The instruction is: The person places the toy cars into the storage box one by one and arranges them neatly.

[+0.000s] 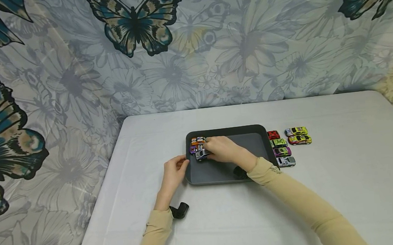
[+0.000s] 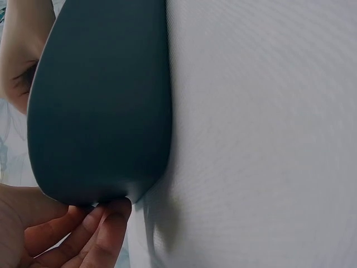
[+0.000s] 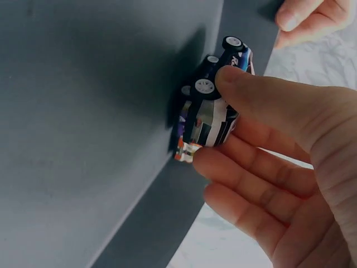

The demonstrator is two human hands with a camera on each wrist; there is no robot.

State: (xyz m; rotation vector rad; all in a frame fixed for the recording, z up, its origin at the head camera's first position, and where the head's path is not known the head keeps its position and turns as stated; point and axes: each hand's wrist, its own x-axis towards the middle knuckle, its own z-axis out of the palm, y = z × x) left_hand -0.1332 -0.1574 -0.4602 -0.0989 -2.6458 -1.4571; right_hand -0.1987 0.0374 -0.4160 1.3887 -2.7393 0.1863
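A dark grey tray (image 1: 234,180) lies on the white table. My right hand (image 1: 225,149) is over its left part and pinches a black-and-silver toy car (image 3: 215,120) between thumb and fingers. In the right wrist view the car is tilted, wheels facing the camera. Close beside it in the tray's far left corner are an orange toy car (image 1: 194,140) and a purple toy car (image 1: 193,149), partly covered by the held car and hand. My left hand (image 1: 173,172) grips the tray's left rim with thumb and fingertips, also seen in the left wrist view.
Right of the tray, a column of toy cars includes a red one (image 1: 273,134), a green one (image 1: 278,143), a purple-green one (image 1: 282,152) and a silver one (image 1: 287,162). Two yellow cars (image 1: 299,139) stand farther right. Butterfly-patterned fabric (image 1: 178,81) hangs behind the table.
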